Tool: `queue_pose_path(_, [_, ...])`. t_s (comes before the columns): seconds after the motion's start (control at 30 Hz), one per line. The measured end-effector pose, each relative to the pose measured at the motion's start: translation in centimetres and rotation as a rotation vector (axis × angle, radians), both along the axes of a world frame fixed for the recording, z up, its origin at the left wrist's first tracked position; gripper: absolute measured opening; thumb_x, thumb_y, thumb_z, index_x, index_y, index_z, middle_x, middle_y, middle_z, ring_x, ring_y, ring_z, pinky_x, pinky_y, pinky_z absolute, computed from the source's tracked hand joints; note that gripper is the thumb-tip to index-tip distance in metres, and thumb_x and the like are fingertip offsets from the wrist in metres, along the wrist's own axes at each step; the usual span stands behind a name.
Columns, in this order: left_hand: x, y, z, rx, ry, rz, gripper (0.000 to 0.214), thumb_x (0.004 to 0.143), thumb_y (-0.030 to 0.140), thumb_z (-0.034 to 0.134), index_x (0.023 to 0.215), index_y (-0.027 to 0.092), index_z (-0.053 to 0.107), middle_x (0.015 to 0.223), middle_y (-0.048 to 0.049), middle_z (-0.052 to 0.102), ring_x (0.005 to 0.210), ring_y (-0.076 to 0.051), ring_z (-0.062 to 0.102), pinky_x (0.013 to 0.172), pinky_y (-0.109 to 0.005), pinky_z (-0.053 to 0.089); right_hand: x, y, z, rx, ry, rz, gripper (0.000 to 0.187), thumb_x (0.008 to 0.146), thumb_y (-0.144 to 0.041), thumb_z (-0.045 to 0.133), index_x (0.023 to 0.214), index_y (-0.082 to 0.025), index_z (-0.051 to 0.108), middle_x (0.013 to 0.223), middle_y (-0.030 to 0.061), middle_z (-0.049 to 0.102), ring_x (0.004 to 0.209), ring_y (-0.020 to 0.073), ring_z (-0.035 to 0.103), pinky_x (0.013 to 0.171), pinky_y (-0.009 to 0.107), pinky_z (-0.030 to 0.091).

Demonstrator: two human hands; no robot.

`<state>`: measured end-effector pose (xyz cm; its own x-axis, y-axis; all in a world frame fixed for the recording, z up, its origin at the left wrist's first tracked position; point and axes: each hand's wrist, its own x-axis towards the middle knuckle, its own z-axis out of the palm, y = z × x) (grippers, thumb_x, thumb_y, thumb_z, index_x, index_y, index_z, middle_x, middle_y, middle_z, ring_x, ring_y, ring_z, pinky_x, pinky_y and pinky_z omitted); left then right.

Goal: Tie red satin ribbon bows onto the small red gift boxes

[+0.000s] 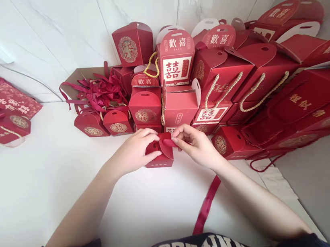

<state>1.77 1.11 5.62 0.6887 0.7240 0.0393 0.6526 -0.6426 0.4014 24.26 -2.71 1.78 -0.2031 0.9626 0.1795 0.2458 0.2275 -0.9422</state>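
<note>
A small red gift box with round holes in its top flaps stands on the white table in front of me. My left hand is closed round the box's left side, thumb on the near side and fingers over the top. In a pinch between thumb and fingers, my right hand holds the end of a crimson ribbon at the right flap of the box. A longer crimson ribbon length lies under my right forearm and runs toward my body; whether it joins the pinched end is hidden.
Behind the box, red gift boxes with rope handles are stacked against the tiled wall. An open carton holds a heap of crimson ribbons. More boxes and a red bag stand at the left; large red bags crowd the right.
</note>
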Motion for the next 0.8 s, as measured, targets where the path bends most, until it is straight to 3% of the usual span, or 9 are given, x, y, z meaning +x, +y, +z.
queue_pose_path(0.17, [0.3,0.2,-0.5,0.044,-0.045,0.001,0.027,0.089,0.029,0.058,0.114,0.021,0.066,0.123,-0.0061,0.061,0.11,-0.023,0.059,0.099,-0.039,0.047,-0.3,-0.2,0.0,0.054,-0.092,-0.056,0.008,0.094,-0.029,0.054,0.096,-0.022,0.057,0.079,-0.0009,0.065,0.071,0.0142,0.06,0.066,0.026,0.044])
queue_pose_path(0.33, [0.4,0.4,-0.7,0.096,-0.143,0.013,0.023,0.094,0.028,0.051,0.096,0.021,0.072,0.116,-0.0046,0.065,0.106,-0.02,0.06,0.098,-0.037,0.047,-0.4,-0.3,0.3,0.136,-0.158,-0.051,0.004,0.093,-0.023,0.054,0.094,-0.021,0.058,0.081,-0.0003,0.066,0.073,0.014,0.062,0.069,0.025,0.044])
queue_pose_path(0.5, [0.0,0.3,0.0,0.036,-0.198,0.085,0.016,0.089,0.027,0.056,0.085,0.022,0.07,0.115,-0.0014,0.065,0.1,-0.018,0.062,0.088,-0.031,0.05,-0.4,-0.1,-0.2,0.13,-0.158,-0.032,0.005,0.093,-0.023,0.053,0.094,-0.022,0.058,0.081,-0.0008,0.066,0.073,0.0134,0.061,0.068,0.024,0.044])
queue_pose_path(0.67, [-0.6,0.5,0.8,0.128,-0.173,0.059,0.011,0.089,0.021,0.055,0.081,0.02,0.062,0.116,-0.0016,0.064,0.104,-0.018,0.06,0.087,-0.031,0.048,-0.4,0.0,-0.3,0.083,-0.152,0.007,0.009,0.096,-0.028,0.052,0.097,-0.022,0.058,0.084,0.0002,0.066,0.072,0.0137,0.061,0.067,0.024,0.047])
queue_pose_path(0.73, [-0.9,0.5,1.2,0.185,-0.155,0.026,0.01,0.091,0.019,0.051,0.085,0.019,0.06,0.116,-0.0032,0.063,0.104,-0.018,0.06,0.09,-0.032,0.047,-0.4,0.0,-0.1,0.124,-0.162,0.01,0.01,0.095,-0.031,0.054,0.099,-0.022,0.059,0.095,0.0031,0.068,0.085,0.0162,0.064,0.076,0.028,0.049])
queue_pose_path(0.8, [-1.2,0.4,1.7,0.263,-0.164,-0.008,0.011,0.093,0.018,0.049,0.091,0.019,0.059,0.118,-0.0053,0.062,0.105,-0.018,0.06,0.09,-0.033,0.047,-0.5,0.1,0.0,0.196,-0.159,0.055,0.01,0.095,-0.032,0.056,0.095,-0.022,0.059,0.12,0.0077,0.064,0.111,0.0199,0.061,0.096,0.034,0.045])
